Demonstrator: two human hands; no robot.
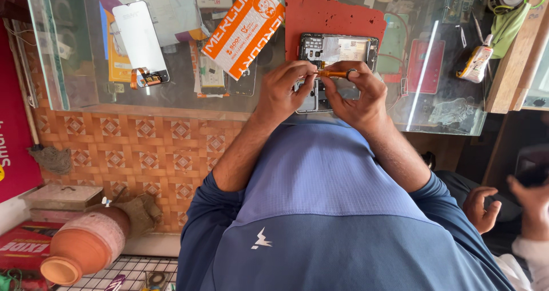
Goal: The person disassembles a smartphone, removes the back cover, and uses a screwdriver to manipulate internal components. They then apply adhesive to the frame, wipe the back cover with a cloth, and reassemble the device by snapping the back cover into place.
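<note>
Right hand [357,94] pinches orange screwdriver [333,73] at upper centre of frame; left hand [284,91] fingertips closed on its tip (over opened phone [337,50]). Phone lies on red mat [331,16], on glass counter [86,91] near front edge. Loose screen [139,39] upper left, well apart.

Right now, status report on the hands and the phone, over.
Left hand and right hand both pinch a small orange screwdriver. Opened phone lies on red mat, glass counter. Nothing between hands and phone.
</note>
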